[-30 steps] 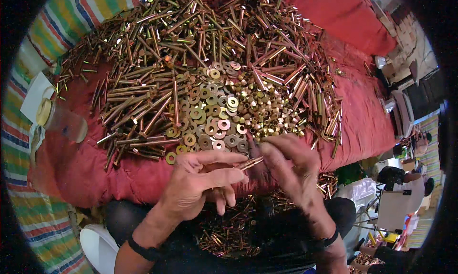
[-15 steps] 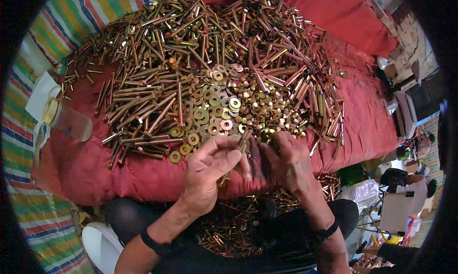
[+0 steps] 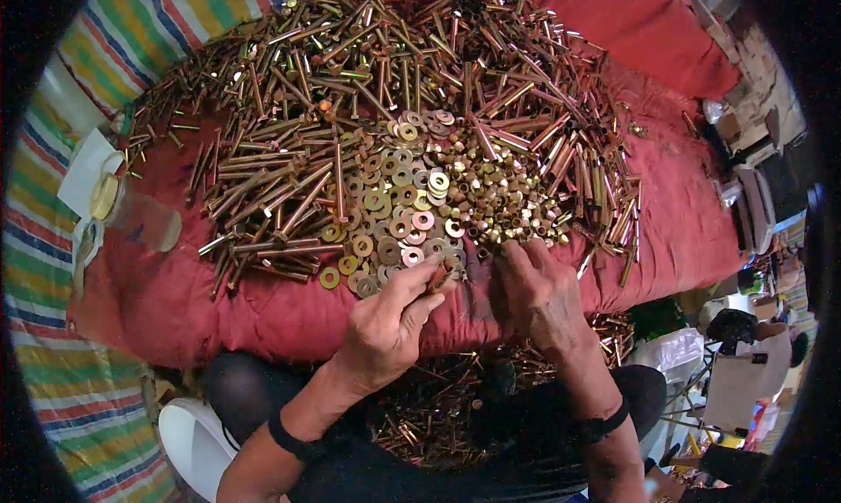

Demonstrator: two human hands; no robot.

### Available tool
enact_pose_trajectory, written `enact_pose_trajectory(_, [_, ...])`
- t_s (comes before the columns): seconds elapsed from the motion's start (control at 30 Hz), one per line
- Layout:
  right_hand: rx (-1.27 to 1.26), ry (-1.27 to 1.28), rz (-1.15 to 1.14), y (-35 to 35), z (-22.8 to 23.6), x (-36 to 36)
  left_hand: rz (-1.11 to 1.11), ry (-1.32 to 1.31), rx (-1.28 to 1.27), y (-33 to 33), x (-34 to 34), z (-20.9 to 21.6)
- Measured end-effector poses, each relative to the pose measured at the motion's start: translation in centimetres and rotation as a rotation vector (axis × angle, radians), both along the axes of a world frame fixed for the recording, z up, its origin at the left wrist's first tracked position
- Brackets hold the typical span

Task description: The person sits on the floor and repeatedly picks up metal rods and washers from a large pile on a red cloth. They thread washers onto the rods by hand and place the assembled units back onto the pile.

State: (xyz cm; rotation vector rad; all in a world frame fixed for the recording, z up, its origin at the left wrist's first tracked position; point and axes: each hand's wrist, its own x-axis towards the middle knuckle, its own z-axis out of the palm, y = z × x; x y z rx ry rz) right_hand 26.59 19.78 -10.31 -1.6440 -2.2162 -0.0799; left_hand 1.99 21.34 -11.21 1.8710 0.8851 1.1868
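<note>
My left hand is closed, thumb against fingers, around a short copper-coloured bolt whose end shows beyond the fingertips. Just past it lies a heap of flat washers, brassy and grey. My right hand reaches down at the near edge of a heap of small brassy nuts. Its fingers are bent and drawn together, and the fingertips are partly hidden among the nuts, so what they pinch cannot be made out.
Long bolts lie left of the washers, and metal tubes right of the nuts. All rest on a red padded cloth. A lidded clear jar stands at left. More metal pieces lie below, between my legs.
My right hand has moved slightly and its fingers now dip at the nuts' edge. The left hand has turned a little, and less of the bolt shows.
</note>
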Motion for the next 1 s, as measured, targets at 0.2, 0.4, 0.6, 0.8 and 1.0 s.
enact_pose_trajectory(0.2, [-0.03, -0.078, -0.003, -0.1, 0.2, 0.1, -0.018, 0.213, 0.25, -0.2, 0.0, -1.1])
enact_pose_trajectory(0.4, [-0.02, -0.131, 0.01, 0.3, 0.8, 0.0, 0.006, 0.118, 0.241, 0.3, 0.1, 0.0])
enact_pose_trajectory(0.6, [-0.237, 0.787, -0.175, -0.3, 2.0, 0.0, -0.064, -0.325, -0.556, 0.6, -0.5, 2.9])
enact_pose_trajectory(0.8, [-0.169, 0.485, -0.031, 0.6, 1.4, 0.7, -0.002, -0.336, -0.714, 1.4, -0.2, 3.1])
enact_pose_trajectory(1.0, [-0.057, 0.328, 0.034, 0.2, 1.1, 0.9, 0.057, -0.188, -0.697, 1.5, -0.6, 4.0])
